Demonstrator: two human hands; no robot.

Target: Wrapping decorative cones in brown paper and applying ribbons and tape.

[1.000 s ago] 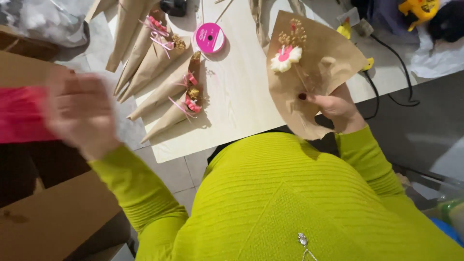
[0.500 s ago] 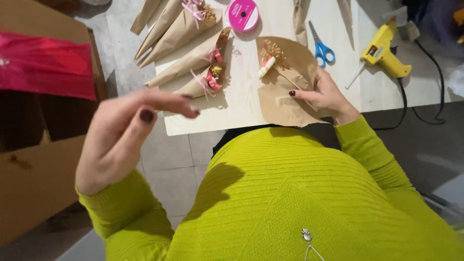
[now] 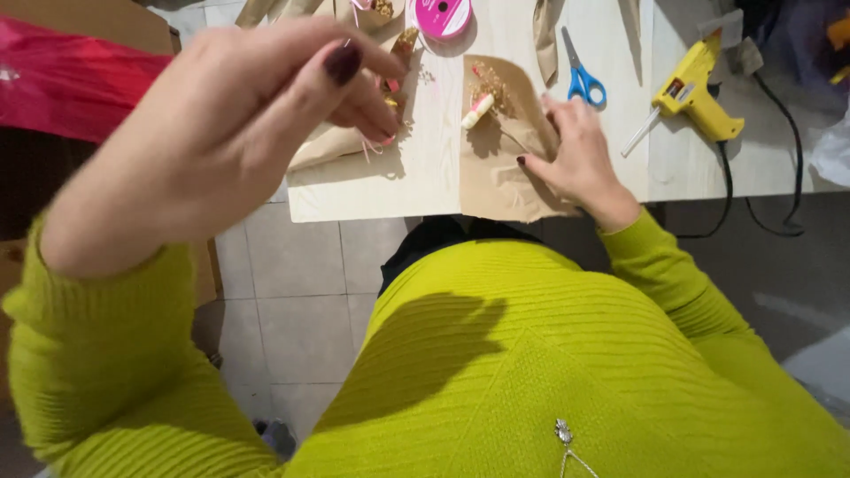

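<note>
My left hand (image 3: 230, 133) is raised close to the camera above the table's left end, fingers bunched against the thumb with nothing visible between them. It hides most of the finished brown paper cones (image 3: 332, 146) lying beneath it. My right hand (image 3: 575, 150) presses down on a brown paper sheet (image 3: 496, 186) at the front edge of the pale wooden table (image 3: 425, 168) and holds a fold of it. On that sheet lies a small dried flower sprig (image 3: 482, 99) with a white and pink piece.
Blue-handled scissors (image 3: 580, 80) lie just beyond my right hand. A yellow glue gun (image 3: 695, 88) with a black cable (image 3: 753, 221) sits at the right. A pink ribbon spool (image 3: 443, 16) is at the back. Red tissue paper (image 3: 71, 80) and cardboard are on the left, above the tiled floor.
My left hand has left the red tissue at the left and come up and right over the cones. The right hand now presses the paper flat on the table.
</note>
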